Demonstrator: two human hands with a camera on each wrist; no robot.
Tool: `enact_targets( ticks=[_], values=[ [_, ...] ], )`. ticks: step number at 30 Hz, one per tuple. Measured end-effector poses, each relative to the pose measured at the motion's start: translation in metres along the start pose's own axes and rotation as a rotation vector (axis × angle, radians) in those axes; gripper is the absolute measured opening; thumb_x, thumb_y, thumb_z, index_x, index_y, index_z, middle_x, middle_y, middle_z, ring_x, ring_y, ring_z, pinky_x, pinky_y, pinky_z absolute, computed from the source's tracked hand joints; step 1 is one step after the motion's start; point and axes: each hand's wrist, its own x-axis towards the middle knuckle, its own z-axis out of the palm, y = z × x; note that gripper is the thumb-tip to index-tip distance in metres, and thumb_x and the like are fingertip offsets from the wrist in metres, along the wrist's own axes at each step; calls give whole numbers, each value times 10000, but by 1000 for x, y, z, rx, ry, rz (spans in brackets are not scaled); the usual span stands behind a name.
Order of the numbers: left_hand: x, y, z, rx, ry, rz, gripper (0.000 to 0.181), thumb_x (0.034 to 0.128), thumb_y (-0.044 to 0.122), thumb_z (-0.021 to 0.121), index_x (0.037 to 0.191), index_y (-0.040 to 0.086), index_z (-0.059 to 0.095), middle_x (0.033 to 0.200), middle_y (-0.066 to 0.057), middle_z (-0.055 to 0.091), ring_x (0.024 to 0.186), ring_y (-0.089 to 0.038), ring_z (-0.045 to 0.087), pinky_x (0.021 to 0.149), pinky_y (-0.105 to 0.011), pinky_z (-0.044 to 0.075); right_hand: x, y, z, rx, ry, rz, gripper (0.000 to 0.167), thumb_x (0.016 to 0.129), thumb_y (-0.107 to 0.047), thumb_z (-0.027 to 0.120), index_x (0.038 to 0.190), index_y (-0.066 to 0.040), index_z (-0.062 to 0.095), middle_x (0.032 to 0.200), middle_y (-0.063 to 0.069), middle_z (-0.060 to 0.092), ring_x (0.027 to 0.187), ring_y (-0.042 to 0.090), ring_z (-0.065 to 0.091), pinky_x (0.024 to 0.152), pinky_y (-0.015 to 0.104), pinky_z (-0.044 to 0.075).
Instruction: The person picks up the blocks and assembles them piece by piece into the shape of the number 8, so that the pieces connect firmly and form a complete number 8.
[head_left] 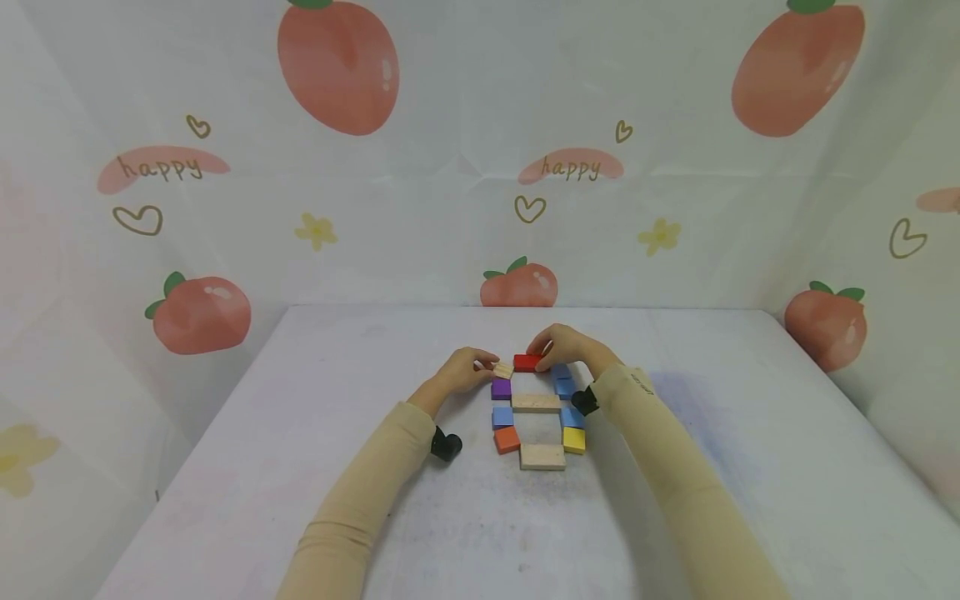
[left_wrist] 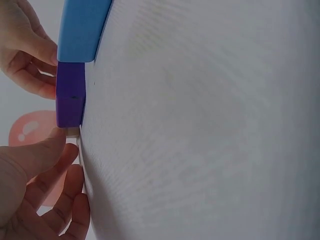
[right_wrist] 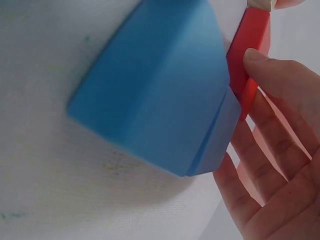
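At the top of a figure-like layout of blocks, my left hand (head_left: 467, 369) pinches a small plain wooden block (head_left: 503, 370) between thumb and finger. In the left wrist view most of that wooden block (left_wrist: 73, 132) is hidden behind the thumb and a purple block (left_wrist: 70, 95). Beside it, my right hand (head_left: 564, 344) holds a red block (head_left: 527, 363), thumb on the near face and fingers behind, as the right wrist view shows. Blue blocks (right_wrist: 160, 90) stand close under the right hand. The red block's left end is near or against the wooden one.
Below lie a long wooden block (head_left: 536, 403), two blue blocks, an orange block (head_left: 507, 439), a yellow block (head_left: 573, 440) and a lower wooden block (head_left: 542, 457). They stand on a white-covered table (head_left: 300, 467). A printed fruit-patterned curtain (head_left: 450, 100) hangs behind.
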Motion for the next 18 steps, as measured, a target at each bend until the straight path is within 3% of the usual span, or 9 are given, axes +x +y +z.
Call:
enact_targets(
  ticks=[18],
  values=[
    [0,0,0,-3,-3,-18,325,896,123,610,1217,71,616,1094,-100,657,992,-223,594,911,-331,489,-4,7,-5,27,6,-29,355,838,-182,675,1167,-54,633,1164,140,639,1066,278,599,936,396,496]
  ],
)
